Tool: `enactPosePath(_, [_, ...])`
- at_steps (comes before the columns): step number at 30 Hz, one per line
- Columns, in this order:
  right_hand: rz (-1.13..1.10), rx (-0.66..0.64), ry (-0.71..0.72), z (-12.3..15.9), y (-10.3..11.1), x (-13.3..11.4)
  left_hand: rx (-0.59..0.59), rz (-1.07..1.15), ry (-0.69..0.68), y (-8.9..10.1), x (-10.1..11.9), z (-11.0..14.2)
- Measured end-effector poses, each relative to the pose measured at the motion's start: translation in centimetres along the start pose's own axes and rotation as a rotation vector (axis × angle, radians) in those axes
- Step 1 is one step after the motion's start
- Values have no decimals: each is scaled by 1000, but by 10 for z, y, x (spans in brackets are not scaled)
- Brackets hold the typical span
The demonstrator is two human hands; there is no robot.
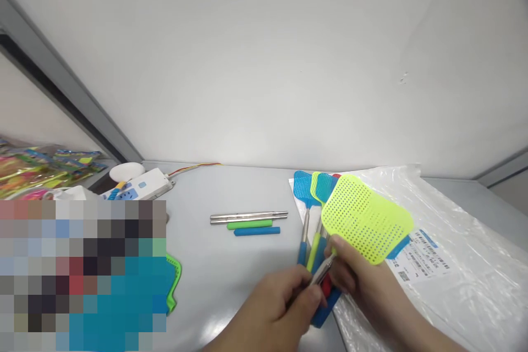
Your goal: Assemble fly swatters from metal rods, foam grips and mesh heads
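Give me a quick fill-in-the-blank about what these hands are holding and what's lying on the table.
The right hand holds a fly swatter with a ____ head.
The left hand grips the swatter's ____ shaft.
Beside two metal rods on the table lie a green grip and a ____ grip.

Missing words: yellow-green; metal; blue.

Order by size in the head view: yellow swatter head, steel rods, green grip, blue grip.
Yellow swatter head, though nearest the camera; steel rods; green grip and blue grip look alike.
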State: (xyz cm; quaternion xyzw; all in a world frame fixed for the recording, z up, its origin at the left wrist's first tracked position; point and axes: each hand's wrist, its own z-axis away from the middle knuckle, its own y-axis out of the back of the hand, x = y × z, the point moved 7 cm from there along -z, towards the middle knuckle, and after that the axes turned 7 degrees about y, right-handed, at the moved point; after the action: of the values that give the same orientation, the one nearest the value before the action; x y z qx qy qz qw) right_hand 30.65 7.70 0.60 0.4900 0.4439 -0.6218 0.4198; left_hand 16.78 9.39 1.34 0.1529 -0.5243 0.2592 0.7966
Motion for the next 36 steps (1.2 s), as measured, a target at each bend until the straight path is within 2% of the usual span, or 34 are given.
enactPosePath(5, [13,-27,160,-6,-3,-22,-16,222,127,-3,-7,4])
enactPosePath(8, [2,-51,215,-7,-8,-36,-98,263,206,-6,-1,11])
enactPosePath(11, [-29,-43,210,-11,-6,-37,-182,275,246,-7,5,13])
enactPosePath(14, [-106,81,213,-22,14,-41,-220,278,217,-4,9,11])
enactPosePath(17, [-175,215,296,-34,43,-57,-271,283,204,0,10,11])
enactPosePath(20, [-234,267,357,-39,59,-67,-301,290,193,1,11,15])
enactPosePath(23, [-253,217,338,-34,49,-59,-281,278,159,-5,13,16])
enactPosePath(27, [-225,37,251,-14,11,-35,-247,200,114,-18,20,6])
enactPosePath(29, [-208,-23,219,-6,-2,-28,-317,143,107,-27,27,-5])
enactPosePath(31, [-197,-44,209,-2,-6,-27,-447,82,112,-38,35,-16])
enactPosePath(34, [-203,-6,256,-6,3,-36,-590,107,104,-50,48,-35])
enactPosePath(36, [-214,36,304,-10,12,-44,-642,183,147,-58,51,-44])
